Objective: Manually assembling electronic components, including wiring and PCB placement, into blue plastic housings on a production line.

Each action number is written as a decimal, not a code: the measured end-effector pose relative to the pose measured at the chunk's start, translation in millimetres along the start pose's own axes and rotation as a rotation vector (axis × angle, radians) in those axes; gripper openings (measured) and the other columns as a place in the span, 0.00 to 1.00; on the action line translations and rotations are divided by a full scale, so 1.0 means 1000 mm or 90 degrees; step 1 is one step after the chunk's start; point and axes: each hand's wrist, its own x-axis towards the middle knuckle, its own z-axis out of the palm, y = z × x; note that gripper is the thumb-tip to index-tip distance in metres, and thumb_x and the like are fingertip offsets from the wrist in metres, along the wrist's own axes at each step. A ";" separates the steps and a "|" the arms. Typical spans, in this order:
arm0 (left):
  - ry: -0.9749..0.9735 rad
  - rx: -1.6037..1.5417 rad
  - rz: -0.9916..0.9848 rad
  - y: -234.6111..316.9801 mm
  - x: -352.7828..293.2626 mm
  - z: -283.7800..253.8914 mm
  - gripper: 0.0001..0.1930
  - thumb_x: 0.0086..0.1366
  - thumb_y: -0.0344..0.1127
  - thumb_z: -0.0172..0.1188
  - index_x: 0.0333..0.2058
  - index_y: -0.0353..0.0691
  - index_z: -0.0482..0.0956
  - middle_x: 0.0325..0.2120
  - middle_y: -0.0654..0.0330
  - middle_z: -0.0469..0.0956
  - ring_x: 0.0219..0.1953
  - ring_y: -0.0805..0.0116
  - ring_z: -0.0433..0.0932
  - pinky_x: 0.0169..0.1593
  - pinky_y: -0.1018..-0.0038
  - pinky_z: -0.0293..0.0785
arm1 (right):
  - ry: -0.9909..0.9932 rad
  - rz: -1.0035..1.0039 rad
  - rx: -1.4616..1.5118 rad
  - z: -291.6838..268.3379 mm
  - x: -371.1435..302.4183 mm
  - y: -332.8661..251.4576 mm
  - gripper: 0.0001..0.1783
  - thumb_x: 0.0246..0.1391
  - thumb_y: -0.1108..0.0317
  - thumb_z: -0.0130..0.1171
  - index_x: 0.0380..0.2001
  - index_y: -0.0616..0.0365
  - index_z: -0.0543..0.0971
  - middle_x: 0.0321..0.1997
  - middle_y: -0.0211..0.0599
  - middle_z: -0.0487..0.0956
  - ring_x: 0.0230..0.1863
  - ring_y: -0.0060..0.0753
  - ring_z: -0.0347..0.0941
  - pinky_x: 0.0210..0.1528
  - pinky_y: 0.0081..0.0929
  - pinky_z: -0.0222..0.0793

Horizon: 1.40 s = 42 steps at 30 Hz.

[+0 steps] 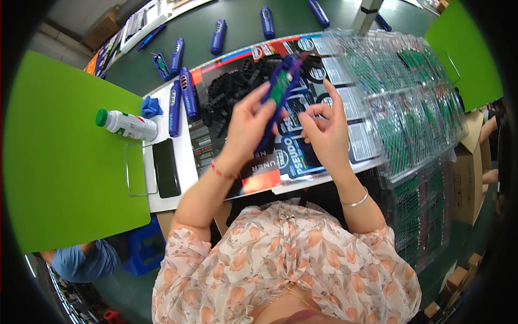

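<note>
Blue plastic, elongated casing (278, 94) with a green circuit board set in its open face: held tilted above the printed cardboard sheet (280, 162), clasped in the left hand (249, 123) with fingers wrapped round its lower half. Right hand (324, 129): just beside the casing, fingers curled, forefinger raised; whether it pinched anything could not be told. Pile of small black plastic parts (229, 92): on the sheet beyond the left hand. Stacked clear plastic trays of green boards (410, 102): filled the right side to the bench edge. Closed blue casings (182, 97), white bottle with green cap (127, 124) and black phone (166, 167): lay at the left edge. Open room: between sheet and body only.
</note>
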 end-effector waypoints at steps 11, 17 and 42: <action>0.433 0.636 0.067 -0.009 0.276 -0.121 0.22 0.57 0.36 0.49 0.50 0.41 0.80 0.45 0.45 0.79 0.48 0.47 0.79 0.53 0.61 0.73 | -0.039 0.068 -0.139 -0.025 -0.020 0.015 0.21 0.53 0.79 0.58 0.53 0.65 0.74 0.30 0.31 0.77 0.24 0.15 0.73 0.26 0.15 0.68; 0.456 0.721 0.014 -0.027 0.310 -0.118 0.17 0.62 0.36 0.51 0.47 0.40 0.79 0.42 0.42 0.79 0.47 0.46 0.79 0.50 0.56 0.76 | -0.093 0.065 -0.230 -0.025 -0.021 0.020 0.18 0.51 0.78 0.62 0.47 0.64 0.78 0.30 0.33 0.80 0.23 0.18 0.74 0.23 0.17 0.69; 0.453 0.311 0.237 0.034 0.196 -0.226 0.23 0.70 0.34 0.49 0.61 0.35 0.63 0.35 0.45 0.79 0.34 0.53 0.81 0.41 0.64 0.79 | -0.024 -0.256 -0.465 0.004 0.066 0.026 0.12 0.49 0.73 0.62 0.39 0.61 0.80 0.37 0.44 0.78 0.37 0.49 0.77 0.40 0.38 0.73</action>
